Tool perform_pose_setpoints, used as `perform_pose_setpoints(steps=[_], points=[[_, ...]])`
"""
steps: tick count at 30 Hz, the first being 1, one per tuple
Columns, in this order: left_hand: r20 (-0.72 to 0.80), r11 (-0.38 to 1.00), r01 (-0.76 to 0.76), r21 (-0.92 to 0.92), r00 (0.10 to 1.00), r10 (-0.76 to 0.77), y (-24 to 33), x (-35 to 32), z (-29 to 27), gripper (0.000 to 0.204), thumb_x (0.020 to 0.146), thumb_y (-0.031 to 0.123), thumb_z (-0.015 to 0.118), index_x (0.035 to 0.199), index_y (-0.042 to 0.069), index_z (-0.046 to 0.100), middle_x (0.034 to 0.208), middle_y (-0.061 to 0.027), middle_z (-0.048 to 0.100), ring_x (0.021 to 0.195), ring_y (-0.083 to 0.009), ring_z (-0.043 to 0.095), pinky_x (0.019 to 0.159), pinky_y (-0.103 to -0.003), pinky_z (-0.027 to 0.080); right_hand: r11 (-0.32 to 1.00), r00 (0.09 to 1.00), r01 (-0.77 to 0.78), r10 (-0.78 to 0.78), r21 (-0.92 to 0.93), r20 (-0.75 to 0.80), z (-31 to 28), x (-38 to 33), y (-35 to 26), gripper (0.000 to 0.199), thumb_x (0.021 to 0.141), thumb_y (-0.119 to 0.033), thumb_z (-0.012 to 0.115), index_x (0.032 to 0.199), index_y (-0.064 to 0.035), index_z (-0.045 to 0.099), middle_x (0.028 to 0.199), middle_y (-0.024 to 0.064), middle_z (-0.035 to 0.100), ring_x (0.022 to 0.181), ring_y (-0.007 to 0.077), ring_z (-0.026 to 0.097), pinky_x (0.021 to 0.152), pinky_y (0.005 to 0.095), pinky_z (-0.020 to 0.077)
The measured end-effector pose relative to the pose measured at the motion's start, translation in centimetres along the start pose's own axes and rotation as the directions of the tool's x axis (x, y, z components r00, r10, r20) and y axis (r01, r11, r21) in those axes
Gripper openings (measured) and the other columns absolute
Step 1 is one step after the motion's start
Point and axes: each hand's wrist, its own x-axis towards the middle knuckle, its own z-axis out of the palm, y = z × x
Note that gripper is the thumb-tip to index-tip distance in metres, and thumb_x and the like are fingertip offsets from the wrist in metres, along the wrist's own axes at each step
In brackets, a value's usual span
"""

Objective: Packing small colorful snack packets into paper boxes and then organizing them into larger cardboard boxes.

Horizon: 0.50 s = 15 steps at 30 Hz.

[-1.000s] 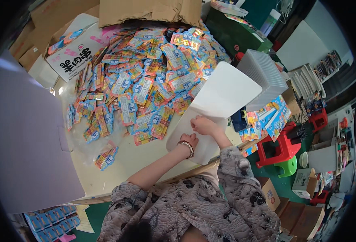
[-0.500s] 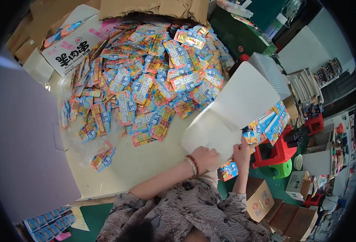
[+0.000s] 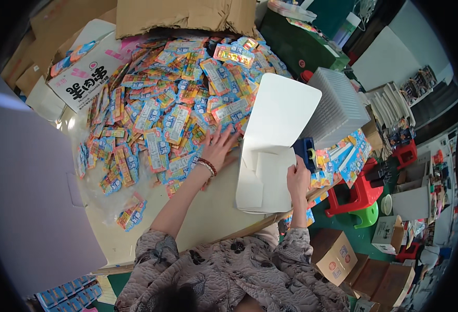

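Observation:
A white cardboard box [image 3: 273, 169] stands on the table's right front part, its lid raised away from me and its inside bare. My right hand [image 3: 298, 179] grips the box's right wall, thumb on the inner side and the other fingers mostly hidden. To the left of the box, my left hand [image 3: 220, 150] lies with fingers spread on the near right edge of a big heap of colourful snack packets [image 3: 174, 125]. No packet is lifted in it. One small group of packets [image 3: 132, 213] lies apart at the front left.
A blue tape dispenser [image 3: 306, 152] is right beside the box, and clear plastic trays [image 3: 338, 106] are stacked behind it. Flat printed cards [image 3: 346, 158] lie at the right. A printed carton [image 3: 86, 67] stands back left; a torn brown carton [image 3: 187, 18] borders the heap's rear.
My left hand has left the box and reached forward-left onto the packets. The box has been formed upright and turned, its lid swinging left. My right hand has shifted slightly up along it.

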Motion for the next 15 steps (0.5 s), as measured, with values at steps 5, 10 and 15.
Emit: perform_pose_setpoints(steps=[5, 10, 15], points=[[0.104, 0.995, 0.080, 0.059, 0.991, -0.086, -2.6, 1.4, 2.0, 0.075, 0.081, 0.021, 0.062, 0.145, 0.032, 0.025, 0.152, 0.0002, 0.022, 0.141, -0.0307, 0.017, 0.107, -0.063, 0.021, 0.991, 0.999, -0.038, 0.036, -0.128, -0.016, 0.6, 2.4, -0.9, 0.031, 0.081, -0.007, 0.052, 0.111, -0.0059, 0.061, 0.071, 0.0219, 0.062, 0.064, 0.0380, 0.061, 0.060, 0.0460, 0.0480], [0.275, 0.991, 0.107, 0.077, 0.953, -0.124, -4.5, 0.1, 0.5, 0.082, 0.080, 0.025, 0.066, 0.148, 0.027, 0.020, 0.153, -0.0025, 0.020, 0.142, -0.0336, 0.012, 0.109, -0.062, 0.017, 0.984, 0.995, -0.032, 0.048, -0.177, 0.088, -0.1, 2.7, -2.0, 0.029, 0.087, -0.016, 0.052, 0.114, -0.0072, 0.059, 0.076, 0.0215, 0.064, 0.070, 0.0392, 0.062, 0.064, 0.0480, 0.0488], [0.353, 0.976, 0.119, -0.181, 0.934, -0.049, -5.2, -4.0, -4.2, 0.086, 0.080, 0.042, 0.066, 0.149, 0.025, 0.018, 0.155, -0.0083, 0.013, 0.142, -0.0379, 0.006, 0.110, -0.059, 0.014, 0.959, 0.982, 0.166, -0.182, -0.231, -0.048, -2.6, 1.7, -3.2, 0.034, 0.091, -0.020, 0.057, 0.122, -0.0037, 0.054, 0.085, 0.0148, 0.060, 0.076, 0.0307, 0.060, 0.066, 0.0390, 0.0485]])
